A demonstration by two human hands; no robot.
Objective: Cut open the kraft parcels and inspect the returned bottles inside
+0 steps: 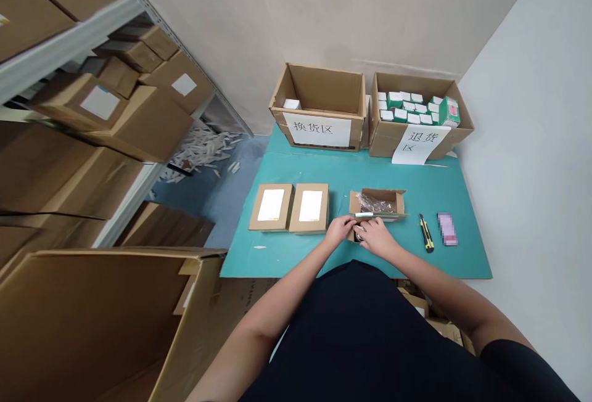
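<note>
On the green table point(296, 168), my left hand point(341, 229) pinches the left edge of a small dark item point(357, 237) with a brown flap beside it. My right hand point(375, 235) lies over the same item with its fingers bent onto it, covering most of it. Just beyond my hands stands an open small cardboard box point(396, 200) with clear plastic wrap point(377, 204) inside. Two closed cardboard boxes with white labels, one point(300, 225) nearer my left hand and one point(261, 223) farther left, sit side by side.
A yellow and black utility knife point(426, 233) and a pinkish blurred object point(448, 229) lie at right. Behind stand two open cartons with paper signs, the left point(328, 89) holding a white box, the right point(383, 143) several green-white boxes. Shelves point(124, 7) and a large carton point(92, 322) are left.
</note>
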